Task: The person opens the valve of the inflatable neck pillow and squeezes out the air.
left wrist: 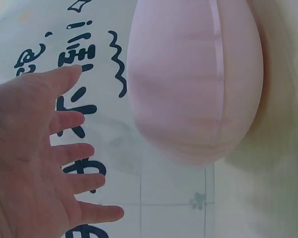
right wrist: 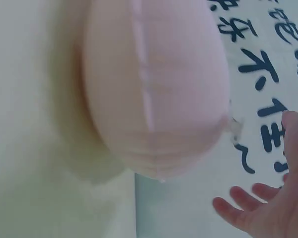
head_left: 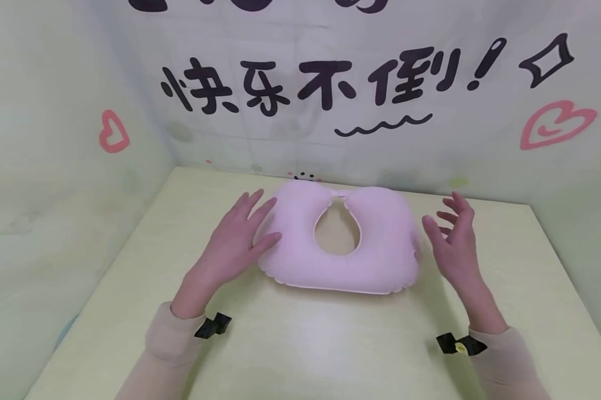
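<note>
A pink inflated neck pillow (head_left: 300, 261) lies on the table, its teardrop-shaped hole in the middle and its two arms meeting at the back. My left hand (head_left: 235, 236) is at the pillow's left side, fingers spread, thumb overlapping the edge in the head view. In the left wrist view that hand (left wrist: 30, 153) shows its palm, with a gap between it and the pillow (left wrist: 184, 84). Off the pillow's right side, my right hand (head_left: 455, 244) is raised with loosely bent fingers and holds nothing. The right wrist view shows the pillow's rounded end (right wrist: 159, 99) beside that hand (right wrist: 278, 198).
The pale table (head_left: 310, 344) meets a printed backdrop (head_left: 300, 139) with black lettering and pink hearts right behind the pillow. Side walls (head_left: 45, 194) of similar cloth enclose the left and right. Black wrist cameras (head_left: 213, 325) sit on both sleeves.
</note>
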`<control>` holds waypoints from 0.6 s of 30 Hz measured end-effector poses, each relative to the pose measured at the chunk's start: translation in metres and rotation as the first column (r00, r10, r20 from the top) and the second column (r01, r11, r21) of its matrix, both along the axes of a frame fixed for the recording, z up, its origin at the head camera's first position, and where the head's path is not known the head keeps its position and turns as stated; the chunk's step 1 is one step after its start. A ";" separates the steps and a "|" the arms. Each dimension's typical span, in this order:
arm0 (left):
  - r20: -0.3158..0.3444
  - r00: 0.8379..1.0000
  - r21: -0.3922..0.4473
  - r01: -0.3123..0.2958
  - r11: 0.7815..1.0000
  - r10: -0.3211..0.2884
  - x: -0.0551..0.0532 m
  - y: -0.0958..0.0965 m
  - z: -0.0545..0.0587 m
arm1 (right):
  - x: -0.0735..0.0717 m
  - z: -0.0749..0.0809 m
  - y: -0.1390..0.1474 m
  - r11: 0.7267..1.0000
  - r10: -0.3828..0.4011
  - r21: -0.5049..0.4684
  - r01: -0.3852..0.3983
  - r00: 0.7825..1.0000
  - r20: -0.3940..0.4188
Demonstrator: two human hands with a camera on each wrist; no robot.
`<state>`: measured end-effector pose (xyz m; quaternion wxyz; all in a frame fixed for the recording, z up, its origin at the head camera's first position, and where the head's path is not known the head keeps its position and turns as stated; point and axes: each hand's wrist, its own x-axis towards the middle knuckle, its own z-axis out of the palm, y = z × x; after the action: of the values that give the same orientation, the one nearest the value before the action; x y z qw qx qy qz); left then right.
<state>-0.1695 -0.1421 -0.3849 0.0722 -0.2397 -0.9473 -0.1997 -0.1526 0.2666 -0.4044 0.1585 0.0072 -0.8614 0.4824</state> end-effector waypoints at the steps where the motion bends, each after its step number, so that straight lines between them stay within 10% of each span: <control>1: -0.025 1.000 -0.027 0.009 1.000 -0.010 -0.003 0.005 0.000 | 0.004 -0.003 -0.003 1.000 0.001 0.013 -0.001 0.999 -0.039; 11: -0.029 0.998 -0.158 0.054 0.986 -0.059 -0.023 0.039 -0.009 | 0.025 -0.048 -0.014 0.964 0.098 0.262 -0.050 0.980 -0.174; 18: 0.038 0.997 -0.199 0.075 0.977 -0.069 -0.035 0.050 -0.024 | 0.028 -0.058 -0.012 0.954 0.051 0.292 0.069 0.922 -0.384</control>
<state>-0.2045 -0.0919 -0.4089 0.0258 -0.2766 -0.9543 -0.1097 -0.1242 0.2544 -0.4622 0.3248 0.1225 -0.8762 0.3343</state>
